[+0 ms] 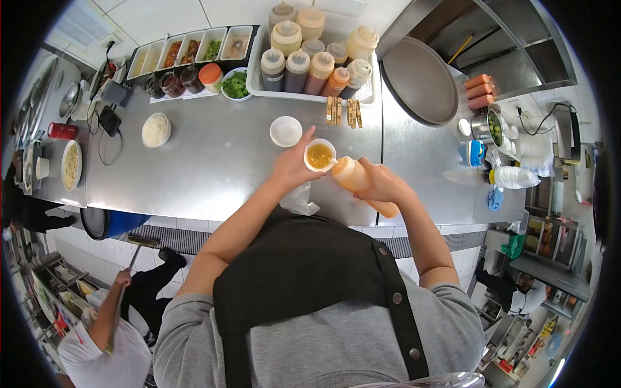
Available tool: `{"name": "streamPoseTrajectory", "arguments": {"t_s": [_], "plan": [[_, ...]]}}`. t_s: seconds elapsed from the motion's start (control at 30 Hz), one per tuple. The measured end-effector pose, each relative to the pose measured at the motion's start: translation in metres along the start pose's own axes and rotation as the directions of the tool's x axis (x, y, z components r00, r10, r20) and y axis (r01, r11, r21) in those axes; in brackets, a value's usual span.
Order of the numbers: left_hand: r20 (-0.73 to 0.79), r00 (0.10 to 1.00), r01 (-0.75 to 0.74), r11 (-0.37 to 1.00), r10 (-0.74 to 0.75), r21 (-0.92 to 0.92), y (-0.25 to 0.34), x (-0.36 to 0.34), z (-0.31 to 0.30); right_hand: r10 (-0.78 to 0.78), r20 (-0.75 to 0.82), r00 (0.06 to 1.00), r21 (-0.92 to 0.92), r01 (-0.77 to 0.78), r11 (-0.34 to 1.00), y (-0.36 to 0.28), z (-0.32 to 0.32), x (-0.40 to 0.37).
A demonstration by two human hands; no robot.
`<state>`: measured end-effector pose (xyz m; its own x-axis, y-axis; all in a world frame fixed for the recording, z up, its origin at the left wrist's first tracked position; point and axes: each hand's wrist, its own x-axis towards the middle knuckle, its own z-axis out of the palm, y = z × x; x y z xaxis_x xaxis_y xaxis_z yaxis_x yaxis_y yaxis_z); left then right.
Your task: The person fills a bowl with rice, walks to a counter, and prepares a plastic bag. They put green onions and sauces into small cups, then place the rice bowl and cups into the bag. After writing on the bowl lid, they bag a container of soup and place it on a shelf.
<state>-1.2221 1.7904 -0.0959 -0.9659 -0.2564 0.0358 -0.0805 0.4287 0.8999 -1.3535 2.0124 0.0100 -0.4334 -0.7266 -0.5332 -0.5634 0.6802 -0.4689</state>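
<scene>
My left hand [294,163] is closed around a small white cup [320,155] with yellow-orange sauce inside. In my right hand [383,182] is a squeeze bottle [350,173] of orange sauce, tilted so that its nozzle meets the cup's right rim. An empty white bowl [286,132] stands on the steel counter [213,155] just behind my left hand. A crumpled clear plastic bag [299,200] lies below the cup, near the counter's front edge.
A white crate [259,77] of squeeze bottles stands at the back, with clothespins [334,111] before it. A rice bowl [156,130] is to the left, a large round tray [420,77] to the right. A person [107,333] holds a pole at the lower left.
</scene>
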Motion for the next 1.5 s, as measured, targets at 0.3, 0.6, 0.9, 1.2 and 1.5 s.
{"name": "streamPoseTrajectory", "arguments": {"t_s": [0.3,0.6,0.9,1.2,1.5], "plan": [[0.07,0.997,0.033,0.994,-0.041,0.105,-0.014,0.009,0.019,-0.21,-0.697,0.685,0.228,0.49,0.842,-0.019,-0.099,0.003],[-0.005,1.0,-0.026,0.985,0.027,0.168,-0.022,0.004,0.022,-0.133,-0.991,0.001,-0.096,0.688,0.719,-0.093,-0.233,0.151],[-0.407,0.913,0.05,0.975,0.044,0.217,-0.033,-0.024,-0.039,-0.266,-0.718,0.643,-0.148,0.232,0.961,-0.052,-0.245,0.247],[-0.268,0.933,0.323,0.891,-0.242,0.319,-0.032,0.01,-0.055,-0.097,-0.546,0.832,-0.165,0.006,0.986,-0.044,-0.238,0.243],[-0.244,0.947,0.282,0.908,-0.211,0.31,-0.034,0.021,-0.049,0.127,-0.729,0.673,0.434,0.311,0.845,0.032,-0.169,0.231]]}}
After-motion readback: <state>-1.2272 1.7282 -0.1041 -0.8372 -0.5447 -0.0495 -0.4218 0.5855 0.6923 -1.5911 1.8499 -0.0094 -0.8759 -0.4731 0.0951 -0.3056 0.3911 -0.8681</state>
